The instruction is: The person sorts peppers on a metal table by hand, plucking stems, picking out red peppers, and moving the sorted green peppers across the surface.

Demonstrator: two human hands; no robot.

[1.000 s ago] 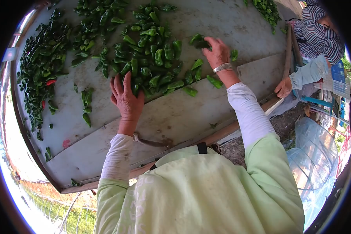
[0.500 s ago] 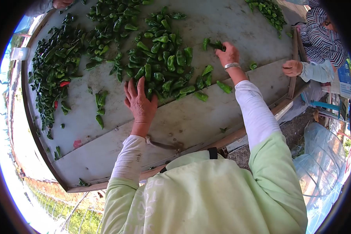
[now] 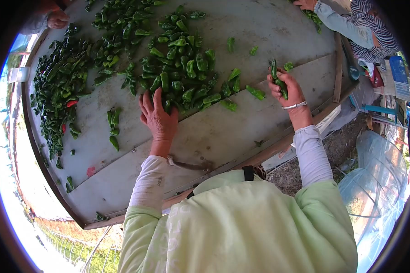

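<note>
Green peppers (image 3: 177,68) lie in a loose pile on the grey sheet-topped table (image 3: 205,132). At the pile's near edge my left hand (image 3: 160,119) rests with its fingers apart, touching the peppers. My right hand (image 3: 287,91), with a bracelet at the wrist, is closed around dark green peppers (image 3: 278,79) to the right of the pile. A few single peppers (image 3: 255,93) lie between the two hands. A denser heap (image 3: 59,86) with a few red peppers (image 3: 72,103) covers the table's left side.
A person in striped clothing (image 3: 366,32) reaches a hand (image 3: 306,4) to peppers at the upper right. Another person's hand (image 3: 58,19) is at the upper left. A wooden edge (image 3: 255,157) borders the table; clear plastic sheeting (image 3: 373,177) stands at the right.
My right hand has drawn back towards the near right edge with peppers held up in it. The co-worker's hand at the right has moved up to the far peppers. My left hand has barely moved.
</note>
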